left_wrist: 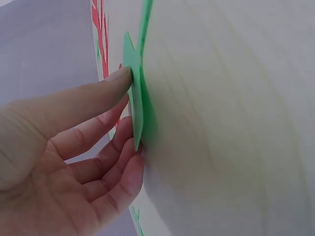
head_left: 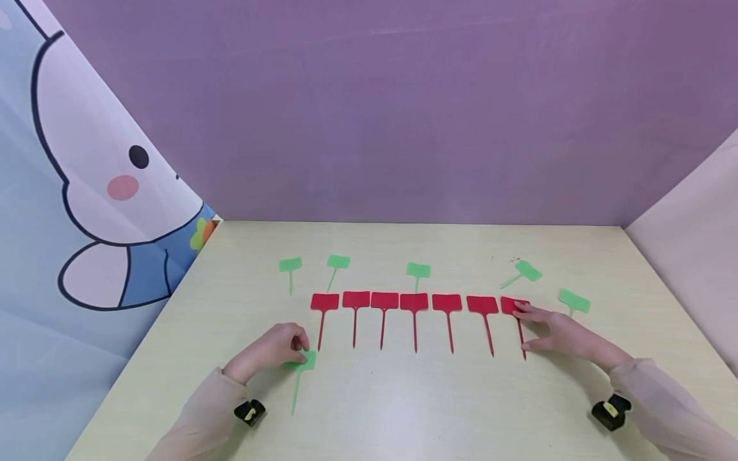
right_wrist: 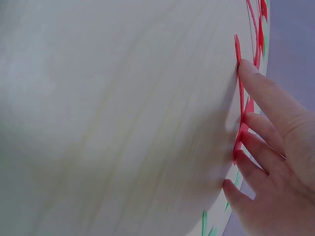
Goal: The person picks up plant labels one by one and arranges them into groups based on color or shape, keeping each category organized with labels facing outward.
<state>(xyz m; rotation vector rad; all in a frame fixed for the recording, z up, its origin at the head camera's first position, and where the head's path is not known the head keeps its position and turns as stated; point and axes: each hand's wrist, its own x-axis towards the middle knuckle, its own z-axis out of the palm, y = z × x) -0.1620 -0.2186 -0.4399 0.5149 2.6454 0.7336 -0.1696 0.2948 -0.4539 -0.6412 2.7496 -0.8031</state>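
Note:
Several red plant labels (head_left: 414,302) lie in a row on the pale table (head_left: 403,410), stakes pointing toward me. My right hand (head_left: 521,328) rests with straight fingers on the rightmost red label (head_left: 510,306), index on its head and thumb by its stake. The right wrist view shows that red label (right_wrist: 238,98) flat on the table under my right hand (right_wrist: 243,105). My left hand (head_left: 301,355) pinches the head of a green label (head_left: 302,368) at the row's left end. Up close, thumb and fingers of the left hand (left_wrist: 129,115) grip that green label (left_wrist: 135,98) by its edge.
More green labels lie loose behind the red row: far left (head_left: 291,264), beside it (head_left: 338,261), centre (head_left: 418,269), right (head_left: 527,271) and far right (head_left: 574,300). A purple wall closes the back, a cartoon curtain (head_left: 86,192) the left. Black wrist cameras (head_left: 250,412) sit near the front edge.

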